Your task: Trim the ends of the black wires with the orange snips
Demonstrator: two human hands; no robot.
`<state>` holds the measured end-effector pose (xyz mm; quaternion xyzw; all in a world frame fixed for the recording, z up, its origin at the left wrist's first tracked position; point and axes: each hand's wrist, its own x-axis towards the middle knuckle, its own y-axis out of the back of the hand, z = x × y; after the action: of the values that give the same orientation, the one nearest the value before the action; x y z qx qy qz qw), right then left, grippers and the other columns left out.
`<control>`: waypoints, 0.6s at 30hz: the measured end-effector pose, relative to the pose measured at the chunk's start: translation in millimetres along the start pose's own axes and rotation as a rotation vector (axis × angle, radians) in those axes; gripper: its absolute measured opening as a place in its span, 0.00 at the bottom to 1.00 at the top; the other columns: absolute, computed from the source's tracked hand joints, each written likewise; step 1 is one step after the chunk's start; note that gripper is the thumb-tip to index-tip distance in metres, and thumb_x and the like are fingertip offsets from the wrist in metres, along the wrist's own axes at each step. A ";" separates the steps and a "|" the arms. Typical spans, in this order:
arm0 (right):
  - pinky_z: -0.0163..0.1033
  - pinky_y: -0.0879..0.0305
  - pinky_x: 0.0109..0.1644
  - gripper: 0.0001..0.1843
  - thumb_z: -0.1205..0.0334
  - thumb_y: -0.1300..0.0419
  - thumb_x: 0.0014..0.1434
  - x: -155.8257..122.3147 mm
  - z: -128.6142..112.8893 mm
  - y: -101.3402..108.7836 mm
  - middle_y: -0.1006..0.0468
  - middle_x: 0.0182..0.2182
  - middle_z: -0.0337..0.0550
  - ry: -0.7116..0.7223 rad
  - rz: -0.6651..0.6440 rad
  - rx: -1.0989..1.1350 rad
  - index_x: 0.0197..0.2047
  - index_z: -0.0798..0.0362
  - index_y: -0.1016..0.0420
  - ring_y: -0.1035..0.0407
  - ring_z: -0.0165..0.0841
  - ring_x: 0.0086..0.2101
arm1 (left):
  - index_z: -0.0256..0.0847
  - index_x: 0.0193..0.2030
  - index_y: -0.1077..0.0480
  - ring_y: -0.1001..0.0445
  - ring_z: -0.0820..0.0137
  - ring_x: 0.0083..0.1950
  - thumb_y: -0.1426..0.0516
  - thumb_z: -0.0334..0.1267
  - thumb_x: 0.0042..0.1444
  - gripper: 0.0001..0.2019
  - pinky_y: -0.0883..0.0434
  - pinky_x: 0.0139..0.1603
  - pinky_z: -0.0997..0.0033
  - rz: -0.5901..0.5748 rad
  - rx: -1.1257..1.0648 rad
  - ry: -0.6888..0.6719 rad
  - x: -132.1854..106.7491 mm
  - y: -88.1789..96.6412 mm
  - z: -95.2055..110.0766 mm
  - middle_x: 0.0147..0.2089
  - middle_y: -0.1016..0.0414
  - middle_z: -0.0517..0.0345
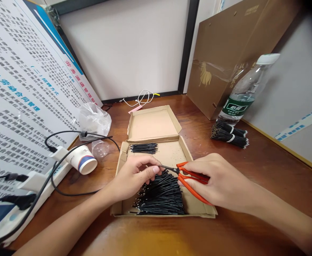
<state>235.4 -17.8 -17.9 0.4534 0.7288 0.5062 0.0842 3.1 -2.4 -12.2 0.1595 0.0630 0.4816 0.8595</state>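
Observation:
My left hand (136,175) is closed in a pinch on a thin black wire (156,168), held over a large pile of short black wires (161,195) in an open cardboard box (166,153). My right hand (220,181) grips red-handled pliers (190,177), whose dark tip (169,168) meets the pinched wire's end. A smaller neat row of black wires (144,148) lies at the far side of the box.
Two bundles of black wires (229,133) lie by a water bottle (245,92) and a brown paper bag (225,60). A paper cup (82,159), plastic bag (94,119), power strip with cables (30,181) and a printed board (20,81) are on the left.

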 end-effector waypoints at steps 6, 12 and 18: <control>0.36 0.57 0.25 0.16 0.63 0.47 0.60 -0.8 1.5 -1.3 0.46 0.16 0.32 0.005 0.027 -0.027 0.21 0.53 0.40 0.56 0.26 0.19 | 0.33 0.36 0.27 0.31 0.76 0.27 0.45 0.35 0.60 0.08 0.31 0.27 0.77 -0.003 0.001 0.009 -0.3 0.4 1.0 0.34 0.27 0.55; 0.35 0.57 0.25 0.17 0.63 0.46 0.58 -0.5 -3.0 1.9 0.49 0.16 0.31 -0.010 0.003 -0.040 0.19 0.52 0.42 0.58 0.26 0.19 | 0.33 0.35 0.27 0.31 0.76 0.28 0.44 0.35 0.59 0.08 0.31 0.26 0.77 0.009 -0.003 0.016 -0.1 -0.4 1.7 0.33 0.28 0.55; 0.36 0.58 0.24 0.17 0.64 0.46 0.58 -0.5 -2.9 1.2 0.49 0.15 0.31 0.011 0.008 -0.038 0.19 0.52 0.42 0.58 0.26 0.19 | 0.33 0.34 0.28 0.31 0.76 0.27 0.43 0.36 0.58 0.07 0.30 0.25 0.76 0.013 -0.016 0.035 -0.6 -1.4 1.2 0.33 0.29 0.55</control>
<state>234.7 -19.9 -15.7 0.4517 0.7178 0.5227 0.0868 4.3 -3.9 -11.5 0.1446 0.0733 0.4906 0.8562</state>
